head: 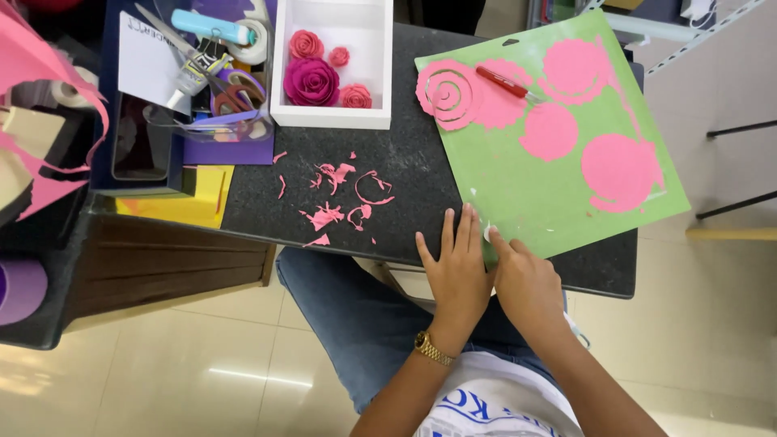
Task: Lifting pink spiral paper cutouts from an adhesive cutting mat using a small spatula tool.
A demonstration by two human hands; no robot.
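Fingers: left hand [458, 271] lies flat, fingers [463, 231] straight and close together, holding nothing; right hand [526, 285] is curled, and whether its fingertips pinch anything cannot be told.
Hidden: the right hand's fingertips meet the near corner of the green square cutting mat [518, 182] at a small white speck, too small to make out.
Cut off: the pink paper sheet [32, 97] at far left and the purple roll [20, 287] below it run out of view.
Hard to make out: clutter in the dark blue tray [104, 121], where scissors, a glue tube and a tape roll overlap.
White box: the white rectangular box [380, 73] holds 4 paper roses [312, 81], 1 large magenta and 3 smaller pink.
Mat: lies tilted on the black speckled tabletop [405, 170], its right part overhanging the edge; it carries pink scalloped paper circles [619, 170], 1 cut into a spiral [447, 93], with a red-handled tool [502, 82] resting beside it.
Scraps: pink paper offcuts [340, 198] are scattered on the tabletop, left of the hands.
Pose: both forearms reach up from the lap, hands side by side at the table's near edge; a gold wristwatch [431, 349] sits on the left wrist.
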